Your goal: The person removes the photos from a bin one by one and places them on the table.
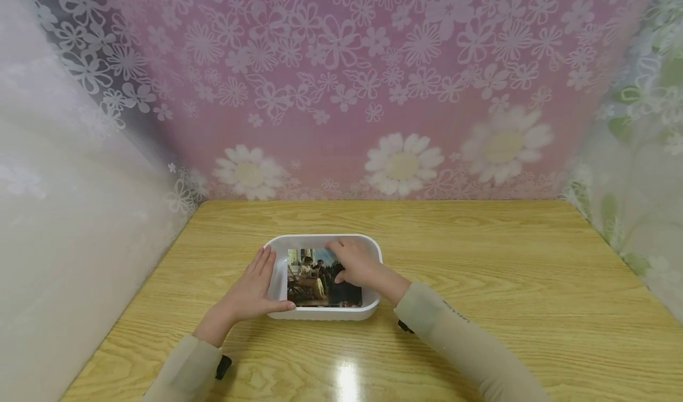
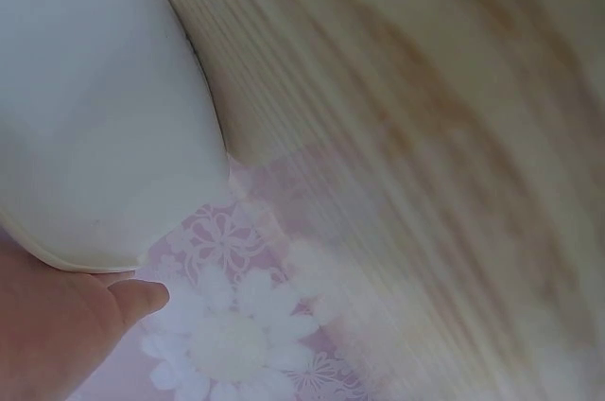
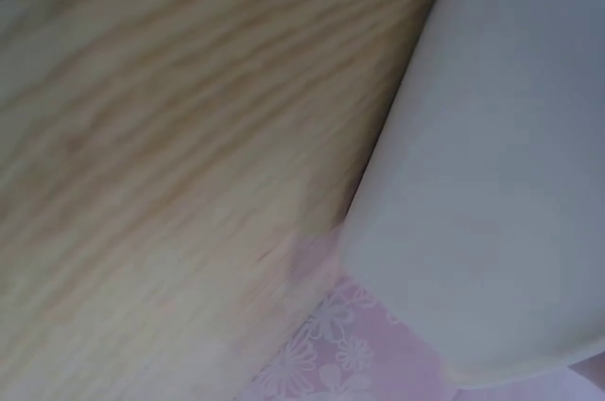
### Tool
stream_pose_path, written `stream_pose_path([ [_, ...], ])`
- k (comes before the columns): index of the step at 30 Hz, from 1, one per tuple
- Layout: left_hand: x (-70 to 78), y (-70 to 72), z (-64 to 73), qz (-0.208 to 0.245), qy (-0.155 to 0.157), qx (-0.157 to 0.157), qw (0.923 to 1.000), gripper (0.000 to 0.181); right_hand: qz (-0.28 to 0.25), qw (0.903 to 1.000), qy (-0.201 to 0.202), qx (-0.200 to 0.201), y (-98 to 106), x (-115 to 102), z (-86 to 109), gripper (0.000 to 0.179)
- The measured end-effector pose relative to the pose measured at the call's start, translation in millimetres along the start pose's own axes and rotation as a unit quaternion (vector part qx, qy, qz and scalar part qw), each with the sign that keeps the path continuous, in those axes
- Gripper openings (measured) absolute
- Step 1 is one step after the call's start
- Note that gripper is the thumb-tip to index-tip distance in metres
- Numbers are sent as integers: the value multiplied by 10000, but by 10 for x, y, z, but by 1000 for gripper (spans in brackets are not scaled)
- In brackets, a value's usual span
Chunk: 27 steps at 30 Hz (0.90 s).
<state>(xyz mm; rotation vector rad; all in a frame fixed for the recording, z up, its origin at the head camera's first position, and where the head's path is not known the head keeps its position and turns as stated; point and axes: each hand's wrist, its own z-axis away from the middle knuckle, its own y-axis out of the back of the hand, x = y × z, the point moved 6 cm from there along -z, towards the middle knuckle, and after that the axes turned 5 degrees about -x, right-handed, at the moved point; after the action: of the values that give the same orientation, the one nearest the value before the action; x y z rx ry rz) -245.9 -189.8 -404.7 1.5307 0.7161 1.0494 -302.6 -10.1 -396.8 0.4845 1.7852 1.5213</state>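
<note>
A white oblong plastic tub (image 1: pixel 325 313) with rounded corners stands on the table. Inside it lies a picture card (image 1: pixel 306 283), printed with a dark painted scene of figures. My left hand (image 1: pixel 251 289) rests against the tub's left side, its fingers straight along the rim and its thumb on the front rim. Over the card's right part is my right hand (image 1: pixel 360 264), thumb and forefinger spread apart and touching the card; its other fingers are hidden. In the left wrist view, part of the left hand (image 2: pixel 57 325) shows beside the tub's outer wall (image 2: pixel 104 117). The right wrist view shows mostly the tub's wall (image 3: pixel 482 183).
The tub is on a wood-grain table (image 1: pixel 480 259). A pink flowered curtain (image 1: pixel 331 93) hangs behind the table's back edge, with pale cloth (image 1: pixel 64 212) on the left and leafy cloth (image 1: pixel 629 171) on the right.
</note>
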Motion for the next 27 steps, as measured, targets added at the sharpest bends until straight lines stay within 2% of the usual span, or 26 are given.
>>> stream_pose_path([
  [3, 10, 7, 1, 38, 2, -2, 10000, 112, 156, 9996, 30, 237, 28, 6, 16, 62],
  [7, 24, 18, 4, 81, 19, 6, 10000, 111, 386, 9961, 146, 786, 105, -17, 59, 48],
  [9, 23, 16, 5, 70, 44, -9, 10000, 111, 322, 9942, 174, 1010, 139, -21, 78, 40],
  [13, 19, 12, 7, 55, 51, -24, 10000, 112, -271, 9921, 270, 1191, 189, -7, 123, 27],
  [17, 13, 11, 8, 49, 25, -25, 10000, 112, -1387, 9828, 245, 1193, 256, 52, 190, 22],
  [20, 6, 7, 7, 80, 14, -41, 10000, 113, -2149, 9671, -19, 1363, 356, 133, 263, 23],
  [23, -2, 2, 3, 122, 28, -62, 9999, 114, -2705, 9455, -375, 1773, 511, 240, 352, 21],
  [27, -10, -1, -2, 165, 46, -54, 9998, 114, -3456, 9033, -882, 2384, 729, 455, 491, 19],
])
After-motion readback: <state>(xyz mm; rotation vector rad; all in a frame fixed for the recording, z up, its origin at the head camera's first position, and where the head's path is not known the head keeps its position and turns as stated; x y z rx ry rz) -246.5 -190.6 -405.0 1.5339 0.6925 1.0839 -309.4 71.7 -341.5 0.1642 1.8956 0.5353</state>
